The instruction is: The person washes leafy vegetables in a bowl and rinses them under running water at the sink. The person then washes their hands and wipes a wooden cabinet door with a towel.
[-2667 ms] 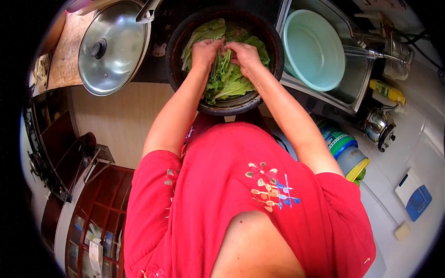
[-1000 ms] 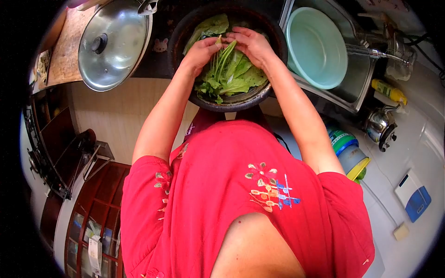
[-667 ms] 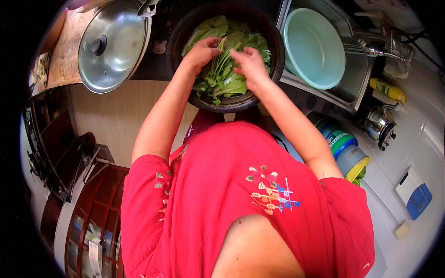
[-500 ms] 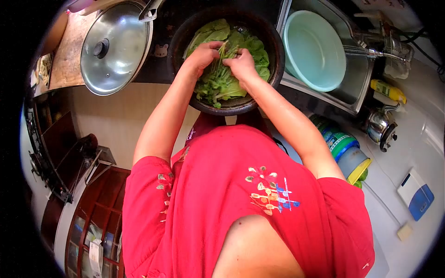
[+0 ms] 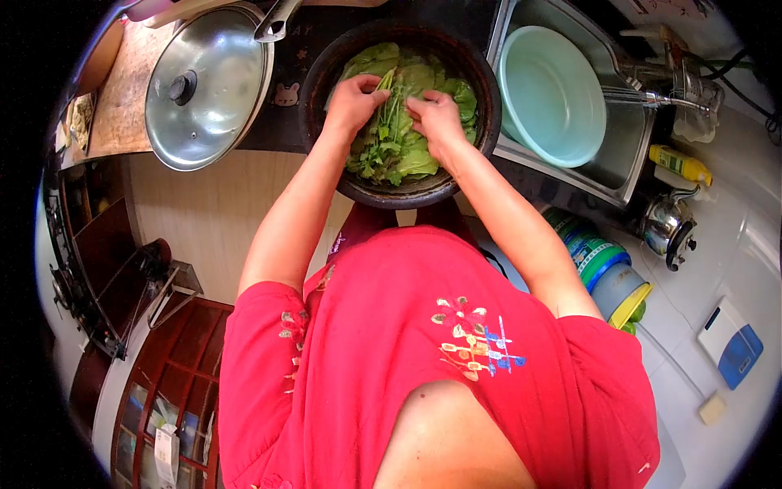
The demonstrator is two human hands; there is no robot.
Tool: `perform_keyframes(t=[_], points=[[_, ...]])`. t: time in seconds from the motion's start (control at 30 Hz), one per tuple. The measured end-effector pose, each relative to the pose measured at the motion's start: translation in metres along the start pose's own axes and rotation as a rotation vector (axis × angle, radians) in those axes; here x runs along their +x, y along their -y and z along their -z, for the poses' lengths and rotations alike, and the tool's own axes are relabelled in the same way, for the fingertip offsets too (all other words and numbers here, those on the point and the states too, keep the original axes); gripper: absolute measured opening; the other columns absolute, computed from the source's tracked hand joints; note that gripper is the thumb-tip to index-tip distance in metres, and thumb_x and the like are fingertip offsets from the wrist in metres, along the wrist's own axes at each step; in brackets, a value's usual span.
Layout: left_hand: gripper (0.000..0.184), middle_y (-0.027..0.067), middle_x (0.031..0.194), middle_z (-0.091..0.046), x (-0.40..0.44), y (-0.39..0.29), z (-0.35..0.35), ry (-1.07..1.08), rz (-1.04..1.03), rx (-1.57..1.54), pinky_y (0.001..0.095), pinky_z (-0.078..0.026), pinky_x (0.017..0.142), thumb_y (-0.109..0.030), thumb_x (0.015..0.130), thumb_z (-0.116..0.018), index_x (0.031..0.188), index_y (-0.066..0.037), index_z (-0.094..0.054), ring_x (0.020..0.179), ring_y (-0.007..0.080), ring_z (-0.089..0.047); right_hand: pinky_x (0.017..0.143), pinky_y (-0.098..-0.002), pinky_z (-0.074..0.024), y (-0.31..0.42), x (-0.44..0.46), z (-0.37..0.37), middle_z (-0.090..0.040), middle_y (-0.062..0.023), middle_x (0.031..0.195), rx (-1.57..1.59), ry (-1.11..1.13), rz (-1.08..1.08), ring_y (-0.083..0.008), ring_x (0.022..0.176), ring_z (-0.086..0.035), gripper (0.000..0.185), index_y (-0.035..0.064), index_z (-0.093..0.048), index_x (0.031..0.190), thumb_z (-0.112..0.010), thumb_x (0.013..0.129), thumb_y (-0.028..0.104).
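Note:
A dark round pot (image 5: 401, 198) holds broad green lettuce leaves (image 5: 419, 77) and a bunch of thin-stemmed leafy herbs (image 5: 381, 151). At the pot's left, my left hand (image 5: 354, 104) is closed, with the pale herb stems pinched between thumb and fingers. My right hand (image 5: 437, 118) lies over the right side of the greens, its fingers slightly curled and apart, a little away from the stems. Its fingertips are near the leaves; whether they touch them I cannot make out.
A glass lid (image 5: 212, 106) with a black knob lies left of the pot, below a metal utensil handle (image 5: 273, 24). To the right, a pale green basin (image 5: 558, 94) sits in the steel sink (image 5: 631, 155). A kettle (image 5: 672, 224) and yellow bottle (image 5: 680, 165) stand farther right.
My right hand has moved right and slightly down, away from the herb stems. My left hand keeps its pinch on them. The herb bunch now lies more spread over the lettuce.

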State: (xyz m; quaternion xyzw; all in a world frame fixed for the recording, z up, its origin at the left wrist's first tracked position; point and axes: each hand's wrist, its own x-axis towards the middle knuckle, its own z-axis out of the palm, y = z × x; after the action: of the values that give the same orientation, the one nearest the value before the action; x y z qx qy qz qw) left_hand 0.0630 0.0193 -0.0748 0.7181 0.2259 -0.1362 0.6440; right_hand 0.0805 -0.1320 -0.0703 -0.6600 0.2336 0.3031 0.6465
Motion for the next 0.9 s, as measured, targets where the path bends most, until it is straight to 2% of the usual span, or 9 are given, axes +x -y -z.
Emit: perform_keyframes(t=[0.13, 0.17, 0.33, 0.4, 0.47, 0.6, 0.73, 0.8, 0.9], points=[[0.037, 0.0118, 0.097, -0.062, -0.012, -0.021, -0.01, -0.048, 0.201, -0.307, 0.0278, -0.044, 0.076, -0.028, 0.086, -0.054, 0.108, 0.003, -0.057, 0.085, 0.0168, -0.057, 0.078, -0.0311, -0.044, -0.006, -0.004, -0.013, -0.058, -0.0139, 0.098, -0.176, 0.096, 0.127, -0.0229, 0.085, -0.057, 0.054, -0.007, -0.043, 0.114, -0.066, 0.075, 0.022], [0.048, 0.0135, 0.103, -0.059, -0.012, -0.02, -0.012, 0.011, 0.313, -0.471, 0.0303, -0.043, 0.08, -0.04, 0.09, -0.044, 0.11, 0.002, -0.056, 0.091, 0.0184, -0.055, 0.078, -0.0305, -0.0436, -0.009, -0.003, -0.014, -0.058, -0.0141, 0.099, -0.209, 0.157, 0.149, -0.0218, 0.087, -0.056, 0.053, -0.0069, -0.044, 0.114, -0.066, 0.076, 0.021], [0.051, 0.0111, 0.106, -0.059, 0.002, -0.002, -0.003, -0.017, 0.402, -0.522, 0.0328, -0.042, 0.085, -0.044, 0.091, -0.041, 0.113, 0.001, -0.054, 0.095, 0.0208, -0.054, 0.078, -0.0365, -0.0451, -0.003, 0.032, 0.0, -0.06, -0.0199, 0.098, -0.707, 0.216, 0.122, -0.0282, 0.089, -0.059, 0.039, -0.0037, -0.052, 0.104, -0.064, 0.07, 0.012], [0.05, 0.0102, 0.104, -0.059, 0.008, 0.007, 0.002, 0.021, 0.426, -0.533, 0.0326, -0.042, 0.083, -0.043, 0.091, -0.042, 0.113, 0.0, -0.054, 0.093, 0.0202, -0.055, 0.075, -0.0365, -0.0453, -0.002, 0.032, 0.0, -0.06, -0.0171, 0.096, -0.547, 0.185, 0.052, -0.0261, 0.085, -0.059, 0.037, -0.0043, -0.052, 0.104, -0.061, 0.071, 0.009], [0.045, 0.0086, 0.101, -0.06, 0.013, 0.013, 0.001, 0.031, 0.358, -0.489, 0.0315, -0.043, 0.081, -0.039, 0.089, -0.046, 0.113, -0.003, -0.054, 0.09, 0.0184, -0.055, 0.074, -0.0358, -0.0453, 0.01, 0.025, -0.001, -0.06, -0.0151, 0.094, -0.372, 0.207, -0.075, -0.0245, 0.084, -0.058, 0.036, -0.0044, -0.052, 0.105, -0.06, 0.073, 0.009], [0.04, 0.0076, 0.1, -0.06, -0.029, -0.042, 0.003, 0.068, 0.234, -0.395, 0.0284, -0.042, 0.081, -0.033, 0.087, -0.051, 0.113, -0.003, -0.056, 0.091, 0.0162, -0.054, 0.074, -0.0313, -0.0448, 0.044, -0.011, 0.009, -0.06, -0.0119, 0.094, -0.219, 0.368, 0.051, -0.0194, 0.084, -0.057, 0.032, -0.0027, -0.053, 0.107, -0.058, 0.077, 0.009], [0.039, 0.0073, 0.103, -0.06, -0.028, -0.025, -0.002, 0.132, 0.048, -0.222, 0.0256, -0.04, 0.084, -0.027, 0.085, -0.056, 0.114, -0.001, -0.055, 0.095, 0.0142, -0.053, 0.074, -0.0308, -0.0447, 0.042, -0.015, 0.009, -0.062, -0.0108, 0.09, -0.494, 0.332, 0.185, -0.017, 0.081, -0.057, 0.028, -0.0016, -0.057, 0.102, -0.057, 0.081, 0.017], [0.041, 0.0109, 0.104, -0.06, -0.024, -0.012, -0.005, 0.111, -0.074, 0.025, 0.0277, -0.042, 0.082, -0.022, 0.083, -0.058, 0.114, 0.004, -0.053, 0.092, 0.016, -0.055, 0.074, -0.0342, -0.045, 0.021, 0.017, 0.012, -0.062, -0.0138, 0.09, -0.681, 0.31, 0.17, -0.0225, 0.083, -0.059, 0.032, -0.0013, -0.058, 0.101, -0.058, 0.081, 0.023], [0.041, 0.0124, 0.102, -0.061, -0.007, 0.017, -0.009, -0.021, -0.007, 0.194, 0.0303, -0.042, 0.081, -0.026, 0.082, -0.059, 0.11, 0.004, -0.055, 0.092, 0.0173, -0.055, 0.074, -0.0399, -0.0456, 0.0, 0.045, 0.011, -0.062, -0.0205, 0.092, -0.867, 0.267, 0.179, -0.0335, 0.087, -0.06, 0.037, -0.0015, -0.059, 0.1, -0.059, 0.078, 0.028]])
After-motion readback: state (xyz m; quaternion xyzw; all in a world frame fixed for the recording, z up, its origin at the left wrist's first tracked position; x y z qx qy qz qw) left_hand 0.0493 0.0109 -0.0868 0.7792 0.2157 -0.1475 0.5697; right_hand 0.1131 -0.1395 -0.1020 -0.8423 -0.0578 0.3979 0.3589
